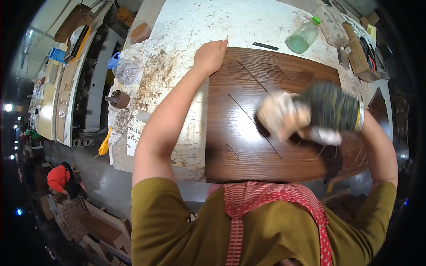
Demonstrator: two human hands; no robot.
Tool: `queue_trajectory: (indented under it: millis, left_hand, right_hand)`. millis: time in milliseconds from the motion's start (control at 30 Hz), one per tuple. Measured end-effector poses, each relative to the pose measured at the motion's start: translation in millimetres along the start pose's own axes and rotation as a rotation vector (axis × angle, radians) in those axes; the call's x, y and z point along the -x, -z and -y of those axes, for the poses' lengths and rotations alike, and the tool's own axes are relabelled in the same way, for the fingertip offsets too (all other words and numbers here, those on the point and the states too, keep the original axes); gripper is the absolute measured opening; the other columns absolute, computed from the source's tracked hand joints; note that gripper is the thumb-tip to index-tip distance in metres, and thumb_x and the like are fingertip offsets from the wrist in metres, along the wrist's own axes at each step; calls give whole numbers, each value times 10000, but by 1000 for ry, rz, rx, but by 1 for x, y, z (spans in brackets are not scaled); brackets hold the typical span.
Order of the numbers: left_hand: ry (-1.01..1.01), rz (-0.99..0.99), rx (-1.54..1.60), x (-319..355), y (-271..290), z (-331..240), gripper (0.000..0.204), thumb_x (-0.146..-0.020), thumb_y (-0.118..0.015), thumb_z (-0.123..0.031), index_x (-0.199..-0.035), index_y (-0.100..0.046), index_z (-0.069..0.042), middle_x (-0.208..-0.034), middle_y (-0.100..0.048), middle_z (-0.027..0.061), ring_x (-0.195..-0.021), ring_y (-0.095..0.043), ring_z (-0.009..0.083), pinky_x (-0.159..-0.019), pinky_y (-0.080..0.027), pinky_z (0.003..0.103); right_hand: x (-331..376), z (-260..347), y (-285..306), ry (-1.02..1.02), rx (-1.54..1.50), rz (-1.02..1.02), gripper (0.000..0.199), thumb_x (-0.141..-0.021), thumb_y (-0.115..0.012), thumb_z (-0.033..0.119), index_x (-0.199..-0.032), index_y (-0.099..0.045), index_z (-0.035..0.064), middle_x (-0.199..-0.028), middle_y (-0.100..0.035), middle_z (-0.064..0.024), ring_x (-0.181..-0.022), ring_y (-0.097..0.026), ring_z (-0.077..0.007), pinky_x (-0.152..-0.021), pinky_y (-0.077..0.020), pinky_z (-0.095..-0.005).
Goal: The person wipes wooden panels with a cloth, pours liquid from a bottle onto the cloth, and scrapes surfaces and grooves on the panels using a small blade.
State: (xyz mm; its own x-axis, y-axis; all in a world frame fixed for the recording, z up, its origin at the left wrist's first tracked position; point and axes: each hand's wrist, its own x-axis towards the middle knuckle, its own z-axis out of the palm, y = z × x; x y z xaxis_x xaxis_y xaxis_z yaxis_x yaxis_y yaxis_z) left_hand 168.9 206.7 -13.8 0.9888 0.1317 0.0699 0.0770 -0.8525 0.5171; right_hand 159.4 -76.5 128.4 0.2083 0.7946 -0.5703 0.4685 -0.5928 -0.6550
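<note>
Right grip [296, 117]: closed around whitish rag [272, 111], blurred | Left grip [210, 57]: at far-left corner of brown grooved wood-grain panel [248, 146], closure indeterminate | Panel: beneath right grip | Green-capped bottle [302, 38]: beyond right grip

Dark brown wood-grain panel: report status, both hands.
Left hand at far-left corner of dark brown wood-grain panel. Right hand, motion-blurred, with crumpled whitish cloth over panel. Green-capped transparent plastic bottle, flat black strip beyond far edge.

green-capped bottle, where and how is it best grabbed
Probably round the wide body of the green-capped bottle, from the near side, over the brown panel: the body faces that way, while the narrower neck and green cap point to the far right. Whether it stands upright is unclear.
</note>
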Motion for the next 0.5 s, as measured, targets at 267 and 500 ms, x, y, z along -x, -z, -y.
queue_trajectory:
  millis: [267, 500]
  left_hand:
    - [-56, 165, 752, -17, -18, 10, 368, -935, -396, -277, -972, -633, 2, -1013, -638, 184, -903, -620, 293, -804, -486, 381]
    - [-131, -26, -80, 0, -6, 26, 414, -954, -337, -322, -906, -624, -28, -952, -627, 180, -899, -582, 345, -810, -452, 436]
  right_hand:
    - [-100, 33, -66, 178, 376, -662, 295, -790, -595, 219, -1009, -583, 21, -929, -622, -150, -838, -607, -319, -757, -485, -411]
    - [26, -3, -55, -161, -664, -280, 372, -789, -671, 329, -1014, -624, 37, -987, -660, -96, -902, -625, -188, -827, -490, -330]
